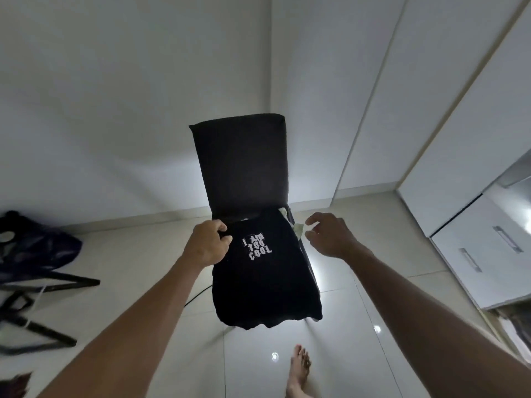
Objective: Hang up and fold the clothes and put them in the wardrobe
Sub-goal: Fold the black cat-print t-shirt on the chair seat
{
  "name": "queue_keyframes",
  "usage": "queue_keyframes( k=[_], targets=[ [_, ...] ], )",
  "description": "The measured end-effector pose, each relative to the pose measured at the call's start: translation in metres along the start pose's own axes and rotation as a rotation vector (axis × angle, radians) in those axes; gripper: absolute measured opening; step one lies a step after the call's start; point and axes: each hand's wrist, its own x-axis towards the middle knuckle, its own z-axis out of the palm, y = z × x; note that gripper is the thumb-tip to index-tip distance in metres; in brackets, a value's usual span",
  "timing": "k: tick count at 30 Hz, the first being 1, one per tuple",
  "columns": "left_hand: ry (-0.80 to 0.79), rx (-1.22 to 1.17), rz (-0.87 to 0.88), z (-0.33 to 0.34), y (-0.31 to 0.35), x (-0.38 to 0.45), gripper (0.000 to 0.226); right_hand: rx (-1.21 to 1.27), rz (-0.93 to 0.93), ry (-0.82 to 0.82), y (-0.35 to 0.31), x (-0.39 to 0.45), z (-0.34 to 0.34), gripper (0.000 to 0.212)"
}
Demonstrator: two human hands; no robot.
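A black T-shirt with white lettering lies spread over the seat of a dark chair. My left hand pinches the shirt's upper left corner near the collar. My right hand hovers open, fingers spread, just right of the shirt's upper right corner, close to a pale green cloth that peeks out from under the shirt. The white wardrobe stands to the right with its doors closed.
White drawers with metal handles sit at the right. A dark bag on a folding black frame lies on the floor at the left. My bare foot rests on the glossy tiled floor below the chair.
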Motion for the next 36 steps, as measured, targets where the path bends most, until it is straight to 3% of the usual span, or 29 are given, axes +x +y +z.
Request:
queue_keyframes(
  k=[10,14,22,25,29,32,36],
  targets=[
    [-0.233,0.011,-0.177,0.094,-0.051,0.114,0.039,-0.011,0.104,-0.178,0.035,0.171,0.070,0.035],
    [-0.260,0.003,-0.255,0.143,-0.071,0.204,0.041,-0.086,0.125,-0.245,0.056,0.271,0.115,0.042],
    [-0.176,0.198,-0.257,0.232,-0.127,0.342,0.055,-0.414,-0.176,-0.279,0.101,0.412,0.216,0.068],
    [-0.246,0.317,-0.232,0.251,-0.153,0.371,0.062,-0.550,-0.260,-0.288,0.109,0.441,0.241,0.076],
    [-0.225,0.353,-0.251,0.266,-0.175,0.381,0.043,-0.628,-0.266,-0.312,0.110,0.459,0.259,0.081],
    [-0.148,0.315,-0.228,0.267,-0.175,0.375,0.018,-0.660,-0.258,-0.323,0.106,0.459,0.258,0.063],
    [-0.183,0.264,-0.234,0.260,-0.169,0.363,0.018,-0.630,-0.212,-0.375,0.099,0.449,0.251,0.055]
  ],
)
